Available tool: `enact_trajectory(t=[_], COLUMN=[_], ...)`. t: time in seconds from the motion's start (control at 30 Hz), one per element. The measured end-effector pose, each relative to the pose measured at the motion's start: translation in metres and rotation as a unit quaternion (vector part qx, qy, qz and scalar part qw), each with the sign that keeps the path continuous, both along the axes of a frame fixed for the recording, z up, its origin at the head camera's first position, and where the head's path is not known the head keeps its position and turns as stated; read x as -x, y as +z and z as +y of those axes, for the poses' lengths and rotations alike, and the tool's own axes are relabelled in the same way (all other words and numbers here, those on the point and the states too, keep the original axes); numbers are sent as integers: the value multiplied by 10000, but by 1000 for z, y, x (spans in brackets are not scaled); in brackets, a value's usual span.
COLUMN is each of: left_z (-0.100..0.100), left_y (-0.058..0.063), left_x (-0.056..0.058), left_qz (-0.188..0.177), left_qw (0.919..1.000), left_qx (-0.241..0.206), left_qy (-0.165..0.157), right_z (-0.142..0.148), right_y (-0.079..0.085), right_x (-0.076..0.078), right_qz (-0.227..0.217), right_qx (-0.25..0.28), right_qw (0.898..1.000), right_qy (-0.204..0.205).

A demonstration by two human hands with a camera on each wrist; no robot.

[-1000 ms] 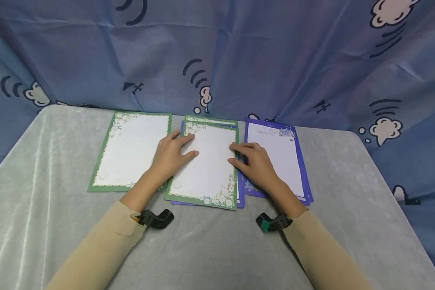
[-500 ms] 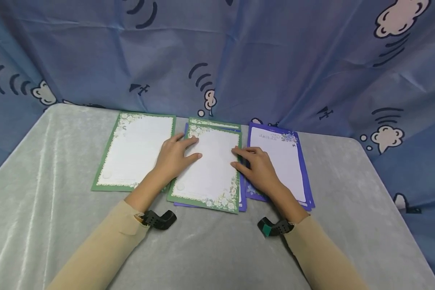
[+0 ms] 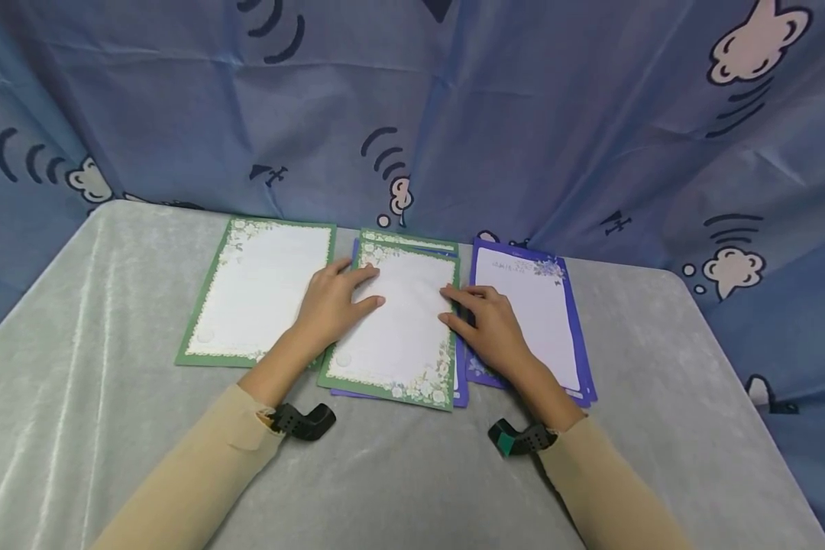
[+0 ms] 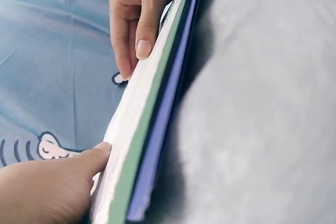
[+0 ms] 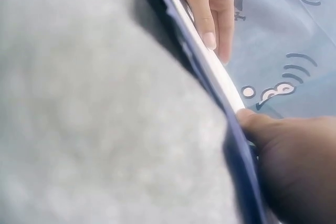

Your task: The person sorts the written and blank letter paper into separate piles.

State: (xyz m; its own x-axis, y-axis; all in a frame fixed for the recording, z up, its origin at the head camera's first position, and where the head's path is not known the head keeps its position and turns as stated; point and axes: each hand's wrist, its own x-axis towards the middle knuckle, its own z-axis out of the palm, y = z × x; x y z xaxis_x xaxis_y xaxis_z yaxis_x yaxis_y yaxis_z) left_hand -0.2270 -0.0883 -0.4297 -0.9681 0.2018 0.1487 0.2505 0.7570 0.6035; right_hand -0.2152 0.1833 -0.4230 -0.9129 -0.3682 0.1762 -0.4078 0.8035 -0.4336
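A green-bordered sheet of paper (image 3: 399,325) with a floral corner lies in the middle, over a purple-bordered sheet (image 3: 461,374) and another green-edged sheet (image 3: 412,240) that show at its edges. My left hand (image 3: 330,304) rests on the middle sheet's left side, thumb and fingers spread. At its right edge, the thumb and fingertips of my right hand (image 3: 490,325) touch the paper. The left wrist view shows the left thumb (image 4: 100,156) on the sheet's white face; the right wrist view shows the right thumb (image 5: 249,119) at the paper's edge.
Another green-bordered sheet (image 3: 254,286) lies to the left, partly under my left arm. Purple-bordered sheets (image 3: 532,313), the top one with faint writing, lie at the right. A blue patterned curtain (image 3: 522,114) hangs behind the grey cloth-covered table (image 3: 412,481).
The whole scene has shifted slightly right and down in the head view. Both hands keep their places on the middle sheet.
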Motion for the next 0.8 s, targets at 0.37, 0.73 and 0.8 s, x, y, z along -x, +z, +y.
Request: enact_trajectory(t=[0.37, 0.73, 0.8], left_z=[0, -5, -4], left_y=[-2, -4, -5], left_x=[-3, -3, -1], left_qz=[7, 378, 311], left_qw=[10000, 9982, 9981], left_qx=[24, -443, -512], left_qy=[-21, 130, 150], right_z=[-1, 0, 2], right_y=[-7, -6, -6], right_x=[-4, 0, 0], right_qz=[86, 247, 274], right_qx=[-8, 248, 322], right_qw=[9999, 9994, 9991], right_qy=[-61, 6, -38])
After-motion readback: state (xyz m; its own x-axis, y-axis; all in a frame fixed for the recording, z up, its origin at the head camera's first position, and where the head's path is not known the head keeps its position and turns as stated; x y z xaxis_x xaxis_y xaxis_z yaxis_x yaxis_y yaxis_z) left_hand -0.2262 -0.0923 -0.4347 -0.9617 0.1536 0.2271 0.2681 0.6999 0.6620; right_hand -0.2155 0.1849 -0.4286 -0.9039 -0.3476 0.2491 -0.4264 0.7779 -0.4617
